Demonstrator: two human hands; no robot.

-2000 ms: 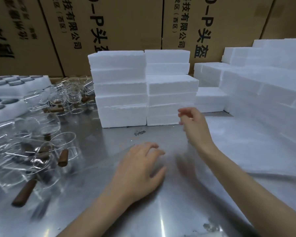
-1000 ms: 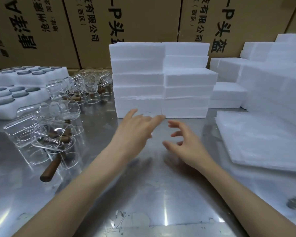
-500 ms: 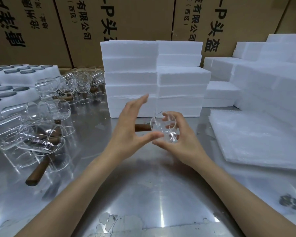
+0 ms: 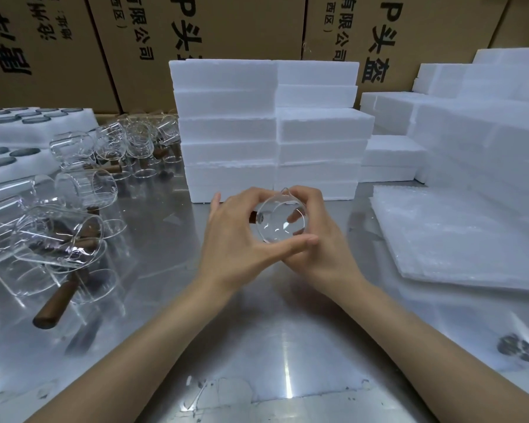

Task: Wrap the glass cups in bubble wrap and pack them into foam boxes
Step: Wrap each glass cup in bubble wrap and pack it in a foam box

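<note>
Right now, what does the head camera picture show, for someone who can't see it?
Both hands, left hand and right hand, hold one clear glass cup above a shiny metal table. More glass cups lie left, stacked white foam boxes behind, bubble wrap right.

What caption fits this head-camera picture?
Both hands, left hand and right hand, cradle a glass cup before stacked foam boxes.

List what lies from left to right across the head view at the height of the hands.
Pile of glass cups → left hand → held glass cup → right hand → sheets of bubble wrap.
</note>
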